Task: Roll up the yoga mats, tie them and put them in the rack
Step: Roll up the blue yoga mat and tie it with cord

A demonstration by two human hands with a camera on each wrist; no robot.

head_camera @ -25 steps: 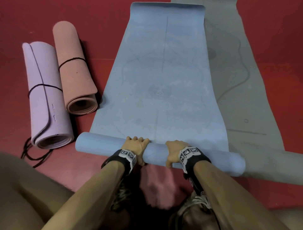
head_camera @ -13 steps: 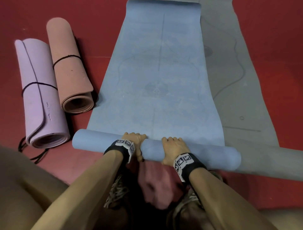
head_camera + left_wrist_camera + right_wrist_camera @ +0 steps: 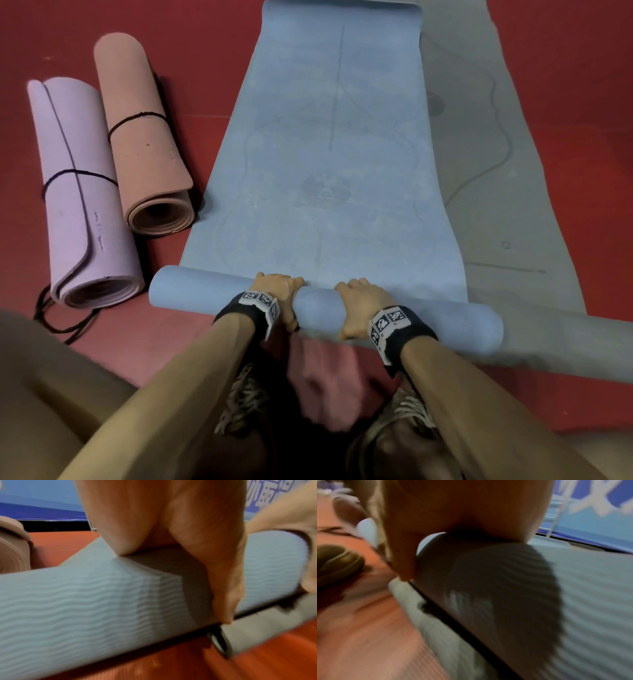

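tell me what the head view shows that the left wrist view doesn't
Only the head view: the purple roll with its cord, loose black cord on the floor, the flat stretch of the blue mat, and the right hand from above.

Only the left wrist view: the blue mat's wavy texture, the grey mat's rolled end up close, and a blue wall.

Both: the left hand gripping the blue mat's roll, the pink roll, the red floor.

White characters stand on the blue wall banner (image 3: 267,492), cut off and unreadable; wristband tags (image 3: 388,322) carry only black-and-white coded squares.
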